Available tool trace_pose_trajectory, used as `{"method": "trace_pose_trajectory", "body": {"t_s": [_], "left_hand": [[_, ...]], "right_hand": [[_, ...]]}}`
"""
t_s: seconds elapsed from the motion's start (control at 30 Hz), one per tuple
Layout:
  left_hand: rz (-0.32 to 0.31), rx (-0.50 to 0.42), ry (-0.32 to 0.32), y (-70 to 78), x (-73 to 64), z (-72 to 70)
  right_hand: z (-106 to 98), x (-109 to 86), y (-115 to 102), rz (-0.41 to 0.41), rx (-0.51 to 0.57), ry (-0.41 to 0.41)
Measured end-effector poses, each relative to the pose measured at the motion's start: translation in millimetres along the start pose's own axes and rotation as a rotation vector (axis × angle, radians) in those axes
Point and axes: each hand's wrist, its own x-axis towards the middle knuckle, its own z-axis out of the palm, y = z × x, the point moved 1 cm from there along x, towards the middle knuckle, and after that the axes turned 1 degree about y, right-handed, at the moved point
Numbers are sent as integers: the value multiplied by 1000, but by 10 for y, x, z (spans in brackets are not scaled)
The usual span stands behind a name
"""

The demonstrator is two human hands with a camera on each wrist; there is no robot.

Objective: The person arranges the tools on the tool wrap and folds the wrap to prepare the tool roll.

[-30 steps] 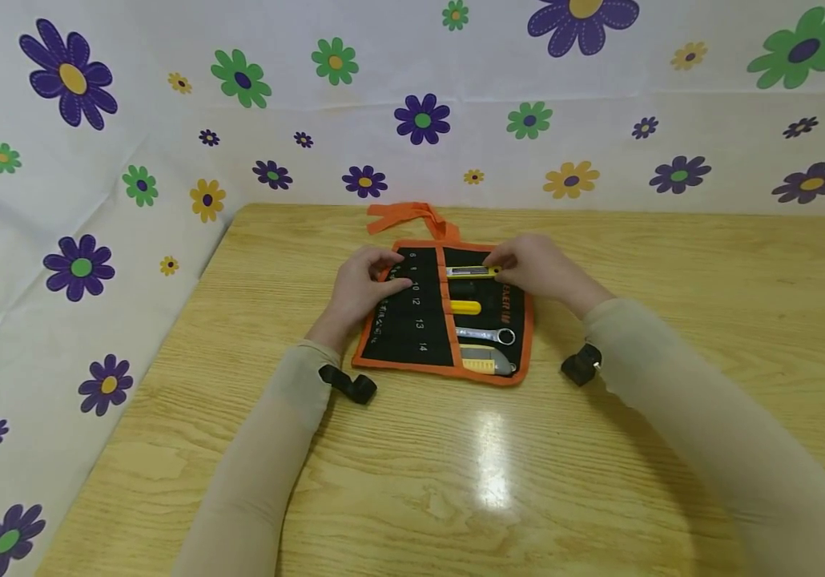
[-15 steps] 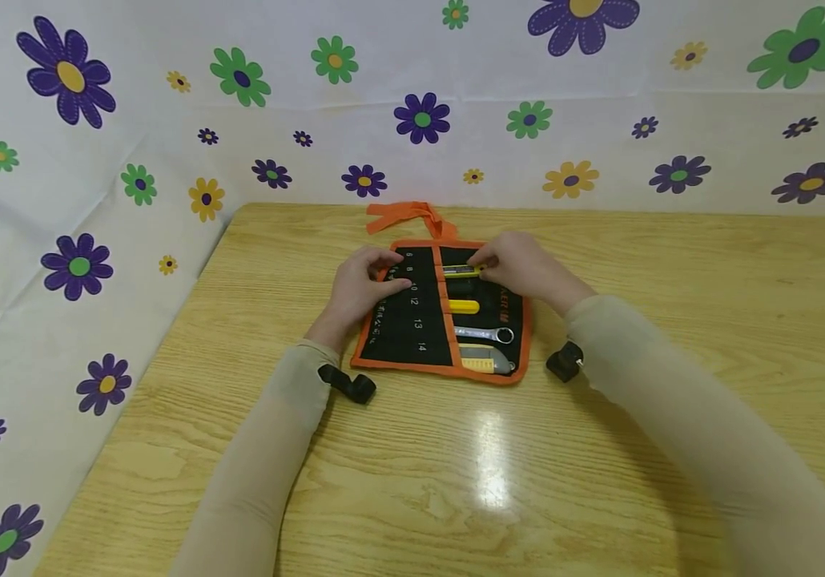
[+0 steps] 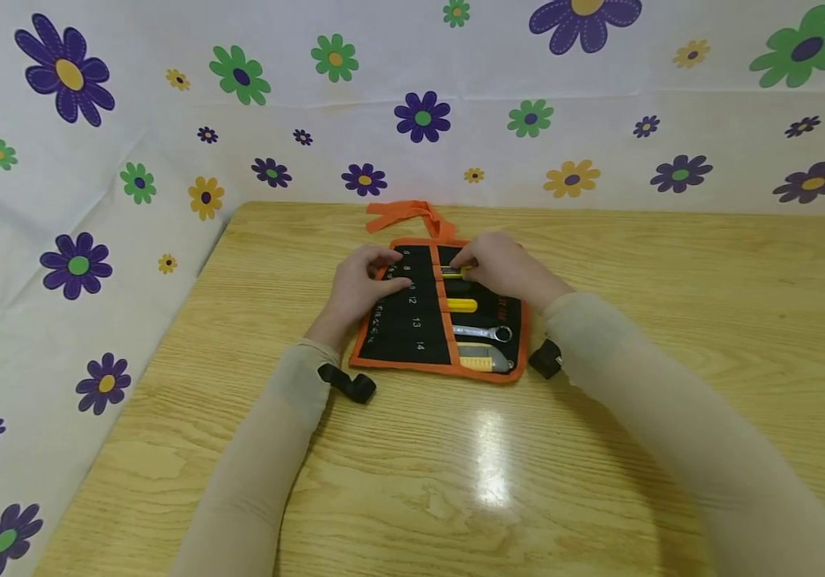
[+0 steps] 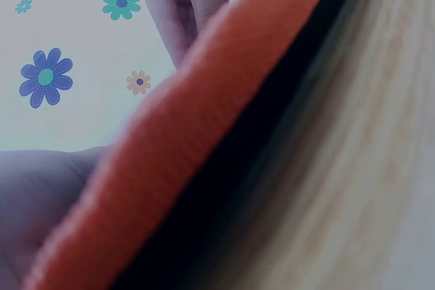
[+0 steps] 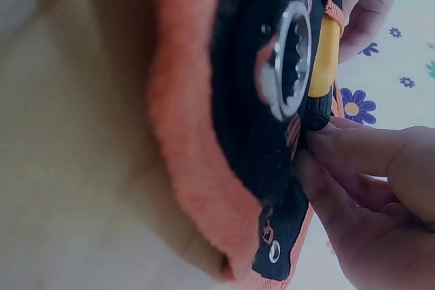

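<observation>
A black tool roll (image 3: 401, 320) with orange trim lies spread out in the head view. My left hand (image 3: 358, 284) rests on its left flap, thumb laid over the printed sizes. With thumb and fingertips, my right hand (image 3: 502, 260) pinches a slim yellow tool with a dark label (image 3: 450, 272), whose left part is at the orange pocket band; the fingers cover its right end. Below it sit a black handle (image 3: 460, 287), a yellow handle (image 3: 462, 305), a ring wrench (image 3: 502, 333) and a yellow-grey utility knife (image 3: 484, 357). The right wrist view shows the wrench ring (image 5: 292, 66) close up.
Wooden table (image 3: 412, 481) lies under the roll. An orange tie strap (image 3: 412, 212) trails from its far edge. Behind and to the left hangs a white cloth (image 3: 189, 24) with printed flowers.
My right hand has moved left with the slim yellow tool, and less of the tool shows right of the pocket band. My left hand has stayed in place.
</observation>
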Motion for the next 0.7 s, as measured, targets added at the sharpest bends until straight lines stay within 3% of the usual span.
{"method": "trace_pose_trajectory", "body": {"t_s": [0.17,0.4,0.53,0.7], "left_hand": [[7,-11,4,8,-7,-4],[-18,-88,21,-23,-1,43],[-38,-135,53,-35,-1,35],[-20,-79,52,-29,8,11]], "right_hand": [[16,14,1,-9,22,8],[1,-80,148,111,149,3],[-15,-109,212,106,138,29],[-15,-99,234,88,136,44]]}}
